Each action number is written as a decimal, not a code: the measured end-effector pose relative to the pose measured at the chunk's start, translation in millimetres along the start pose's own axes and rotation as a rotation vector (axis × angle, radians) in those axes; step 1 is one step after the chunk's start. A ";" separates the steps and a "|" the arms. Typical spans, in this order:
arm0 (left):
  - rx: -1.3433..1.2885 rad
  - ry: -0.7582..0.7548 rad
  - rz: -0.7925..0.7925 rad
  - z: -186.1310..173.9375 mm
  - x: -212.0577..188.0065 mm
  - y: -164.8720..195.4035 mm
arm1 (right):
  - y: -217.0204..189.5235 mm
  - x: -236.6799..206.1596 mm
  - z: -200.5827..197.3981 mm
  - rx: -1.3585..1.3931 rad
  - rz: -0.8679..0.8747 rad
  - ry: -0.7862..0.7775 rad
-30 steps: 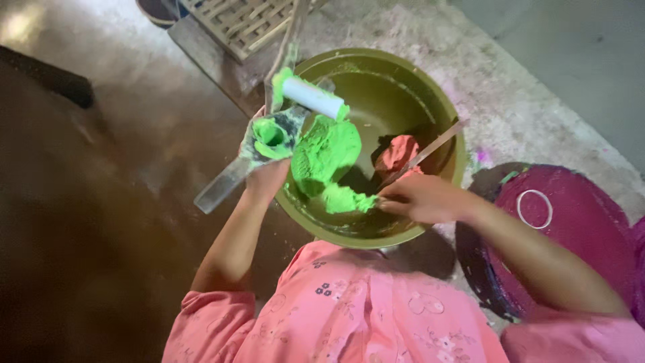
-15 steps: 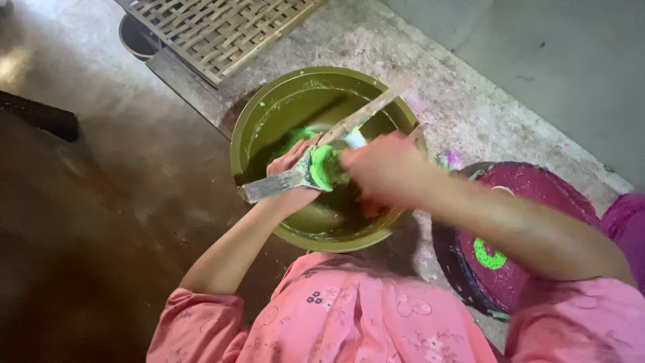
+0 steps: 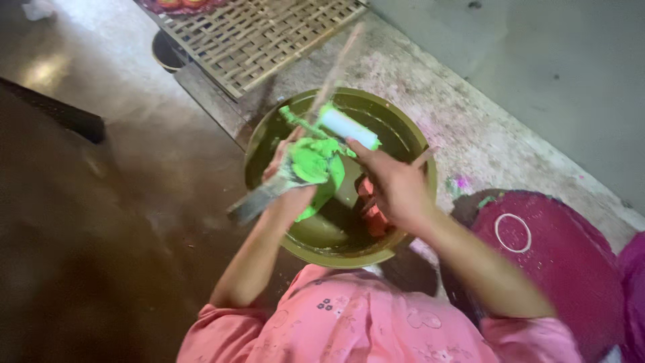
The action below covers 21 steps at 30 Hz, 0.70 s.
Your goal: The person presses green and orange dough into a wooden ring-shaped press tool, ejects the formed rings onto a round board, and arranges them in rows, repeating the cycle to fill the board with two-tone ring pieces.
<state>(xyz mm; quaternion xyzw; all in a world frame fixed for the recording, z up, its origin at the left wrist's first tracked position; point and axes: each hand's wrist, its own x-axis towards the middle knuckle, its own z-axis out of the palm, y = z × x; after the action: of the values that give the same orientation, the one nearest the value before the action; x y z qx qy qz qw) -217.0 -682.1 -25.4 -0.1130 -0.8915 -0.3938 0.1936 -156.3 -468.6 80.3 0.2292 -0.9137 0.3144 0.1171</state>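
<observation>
Nearest the camera: pink floral sleeves [image 3: 376, 329], soft cloth, both forearms reaching forward over a round olive-green bowl [image 3: 410, 134] with a smooth, wet-looking inner wall.

Left hand [image 3: 289, 181] is over the bowl's left half, fingers wrapped and clamped on a flat grey metal strip [image 3: 252, 205] that sticks out down-left past the rim. A lump of bright green paste [image 3: 312, 161] sits on the hand and the strip, thick and glossy, smeared across the fingers.

Right hand [image 3: 396, 188] is just beside it, over the bowl's middle, fingers curled together around a thin stick [image 3: 336, 67], blurred, rising up and away toward the mat; the exact grip is partly hidden. A white cylindrical roller [image 3: 348, 128], smooth, with green-stained ends, lies just past the right fingertips, touching the paste. Whether the hand holds it I cannot tell.

Inside the bowl, under the right hand, a pinkish-red lump [image 3: 373, 212] with dark liquid around it.

Right of the bowl: a round magenta tray [image 3: 571, 269], matte, with a thin white ring [image 3: 512, 232] on it.

The floor is rough speckled concrete [image 3: 470, 128], powder-stained.

Farthest: a woven bamboo lattice mat [image 3: 262, 33], open square weave, stiff.
</observation>
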 end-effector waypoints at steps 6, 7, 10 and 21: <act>0.165 -0.010 -0.004 -1.5 15.5 -17.7 | 25.4 -37.4 59.6 0.276 0.234 -0.139; 0.194 -0.037 0.020 -1.4 18.4 -22.4 | 29.3 -42.4 54.5 0.256 0.381 -0.236; 0.374 -0.012 0.137 3.0 20.5 -29.3 | 39.2 -44.6 29.6 0.481 0.418 -0.348; 0.581 0.028 0.194 21.7 29.3 -30.9 | 41.0 -43.9 60.5 0.354 0.302 -0.207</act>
<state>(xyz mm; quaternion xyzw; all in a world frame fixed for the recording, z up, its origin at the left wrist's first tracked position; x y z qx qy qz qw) -259.8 -685.0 -46.3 -0.1321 -0.9490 -0.1038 0.2666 -142.6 -462.8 -3.6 0.1380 -0.8754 0.4584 -0.0673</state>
